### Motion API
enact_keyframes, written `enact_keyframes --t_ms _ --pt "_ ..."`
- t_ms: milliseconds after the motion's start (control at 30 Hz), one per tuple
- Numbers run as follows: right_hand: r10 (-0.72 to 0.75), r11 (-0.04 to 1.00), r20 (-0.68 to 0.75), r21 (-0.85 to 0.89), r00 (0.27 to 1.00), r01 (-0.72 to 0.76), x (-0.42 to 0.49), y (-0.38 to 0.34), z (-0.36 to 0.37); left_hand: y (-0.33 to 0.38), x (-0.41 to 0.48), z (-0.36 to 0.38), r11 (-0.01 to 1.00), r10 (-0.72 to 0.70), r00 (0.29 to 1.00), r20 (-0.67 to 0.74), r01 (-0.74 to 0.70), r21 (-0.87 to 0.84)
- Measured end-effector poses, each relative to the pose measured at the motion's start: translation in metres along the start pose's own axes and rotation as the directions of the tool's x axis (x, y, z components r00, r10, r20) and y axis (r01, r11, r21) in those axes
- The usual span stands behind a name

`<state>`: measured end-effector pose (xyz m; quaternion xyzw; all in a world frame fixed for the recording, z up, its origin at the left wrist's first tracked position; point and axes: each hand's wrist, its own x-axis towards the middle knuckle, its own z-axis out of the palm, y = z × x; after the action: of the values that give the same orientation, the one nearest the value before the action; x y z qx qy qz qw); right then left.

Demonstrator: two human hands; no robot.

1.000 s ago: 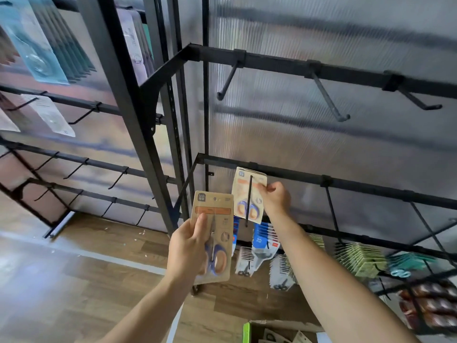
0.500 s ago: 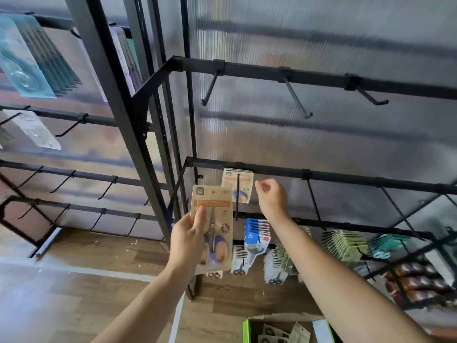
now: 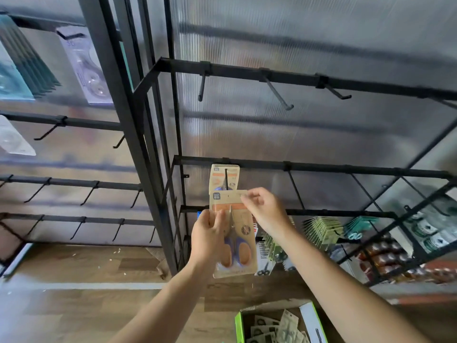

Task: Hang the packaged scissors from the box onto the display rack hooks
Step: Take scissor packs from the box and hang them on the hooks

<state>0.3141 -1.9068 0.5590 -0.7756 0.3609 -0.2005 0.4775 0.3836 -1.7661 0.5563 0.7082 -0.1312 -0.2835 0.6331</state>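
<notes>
A tan card pack of blue-and-orange scissors [image 3: 238, 233] is upright in front of the rack, held by both hands. My left hand [image 3: 209, 240] grips its left edge at mid height. My right hand [image 3: 265, 209] pinches its top right corner. Just above and behind it, another scissors pack [image 3: 223, 178] hangs on a black hook [image 3: 225, 178] of the middle rail. The open green-edged box [image 3: 277, 325] on the floor at the bottom holds several more packs.
The black display rack [image 3: 272, 75] has bare hooks on its upper rail and to the right on the middle rail. Lower rails carry hung goods [image 3: 321, 230]. A second rack [image 3: 74, 184] with hooks stands at left. The floor is wood.
My right hand let go of the pack it hung on the hook, came down and took the top corner of the pack in my left hand. The view shifted down.
</notes>
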Motion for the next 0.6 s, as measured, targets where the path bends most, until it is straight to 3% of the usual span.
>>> enact_keyframes --t_ms 300,600 --pt "0.080 0.986 -0.075 -0.141 0.994 -0.090 -0.006 0.022 0.015 -0.014 0.018 -0.001 0.970 -0.063 0.998 0.030 0.054 0.236" --pt "0.102 0.975 -0.068 -0.192 0.993 -0.113 0.002 0.019 0.018 -0.013 0.031 0.002 0.936 -0.096 0.994 0.059 0.070 0.345"
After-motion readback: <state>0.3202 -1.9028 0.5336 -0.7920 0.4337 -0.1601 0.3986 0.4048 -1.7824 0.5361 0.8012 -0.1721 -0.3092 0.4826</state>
